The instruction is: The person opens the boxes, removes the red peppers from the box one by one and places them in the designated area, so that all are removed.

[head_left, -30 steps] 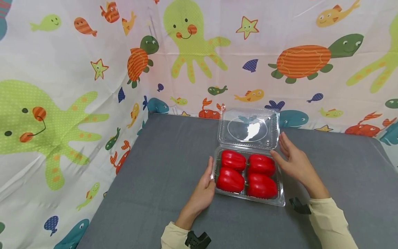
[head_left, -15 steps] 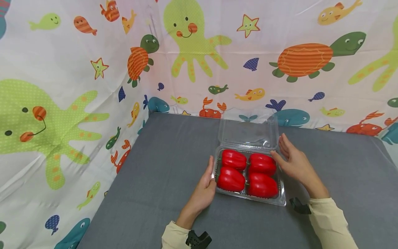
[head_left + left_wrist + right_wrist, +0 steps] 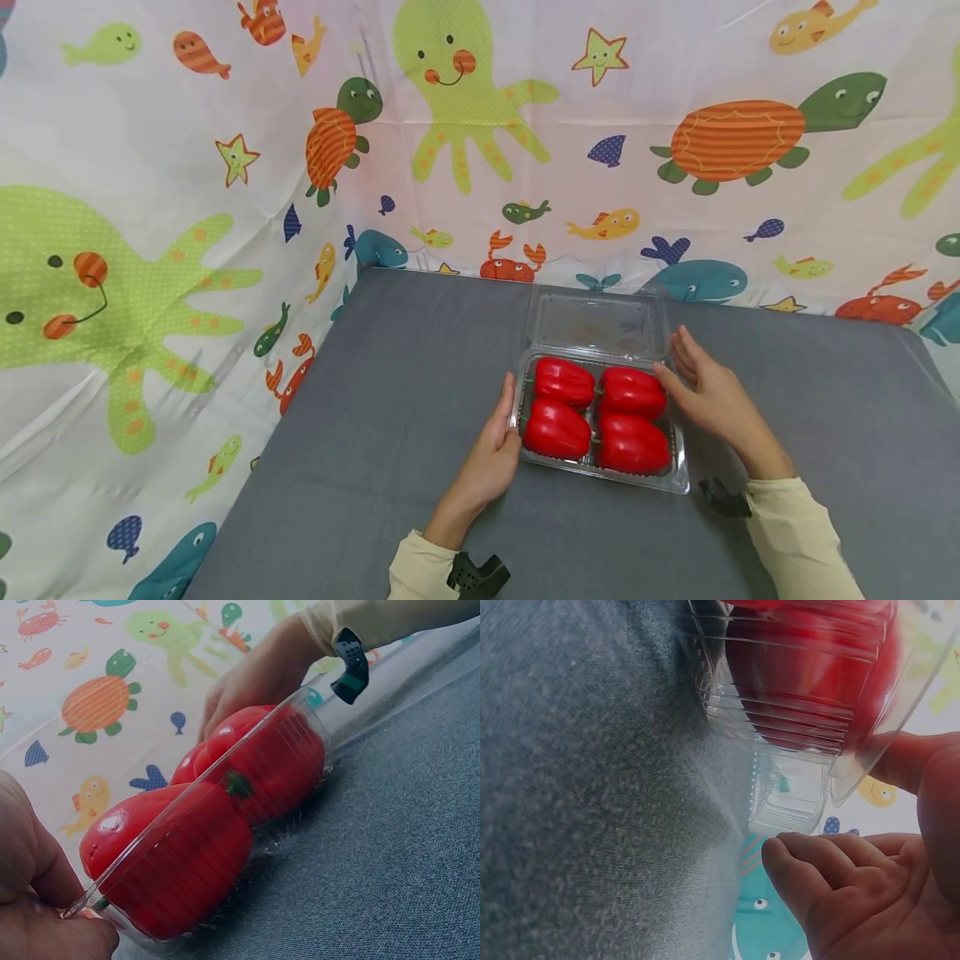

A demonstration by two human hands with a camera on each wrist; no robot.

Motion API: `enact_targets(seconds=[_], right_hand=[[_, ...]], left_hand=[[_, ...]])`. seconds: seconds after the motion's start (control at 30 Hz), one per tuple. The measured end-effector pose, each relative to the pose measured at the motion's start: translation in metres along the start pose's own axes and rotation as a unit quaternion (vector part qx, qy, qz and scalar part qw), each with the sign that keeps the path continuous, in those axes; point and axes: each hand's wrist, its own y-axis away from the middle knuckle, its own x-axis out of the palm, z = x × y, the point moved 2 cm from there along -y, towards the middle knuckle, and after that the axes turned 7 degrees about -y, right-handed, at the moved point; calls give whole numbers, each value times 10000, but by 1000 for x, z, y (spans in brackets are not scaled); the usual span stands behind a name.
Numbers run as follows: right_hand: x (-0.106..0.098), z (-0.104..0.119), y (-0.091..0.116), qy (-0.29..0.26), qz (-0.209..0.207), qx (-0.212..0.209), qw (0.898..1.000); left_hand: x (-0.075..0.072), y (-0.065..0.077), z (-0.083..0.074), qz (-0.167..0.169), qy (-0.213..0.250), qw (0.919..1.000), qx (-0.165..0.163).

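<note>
Four red peppers (image 3: pixel 633 445) sit in a clear box (image 3: pixel 600 477) on the grey cloth (image 3: pixel 345 450), lid (image 3: pixel 596 323) laid back. The person's left hand (image 3: pixel 483 467) pinches its left rim; the right hand (image 3: pixel 712 396), fingers loosely extended, thumbs the right edge.

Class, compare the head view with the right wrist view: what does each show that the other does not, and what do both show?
Only the head view shows the left hand gripping the tray, all four peppers and both sleeves.

Only the right wrist view shows, from low down, the ribbed outer wall beneath the tray's rim, and the palm side of the right hand up close.

Both show the right thumb at the tray's edge, some red pepper, the open lid, the grey cloth and the sea-animal backdrop.
</note>
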Motion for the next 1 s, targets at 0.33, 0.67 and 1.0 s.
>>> enact_targets(seconds=[0.33,0.67,1.0], right_hand=[[0,-4,4,179,-17,-21,9998],[-3,23,24,567,-182,-243,9979],[3,54,46,918,185,-616,9937]], left_hand=[[0,0,0,10,7,10000,28],[0,0,1,12,13,10000,16],[1,-1,0,16,1,10000,-2]])
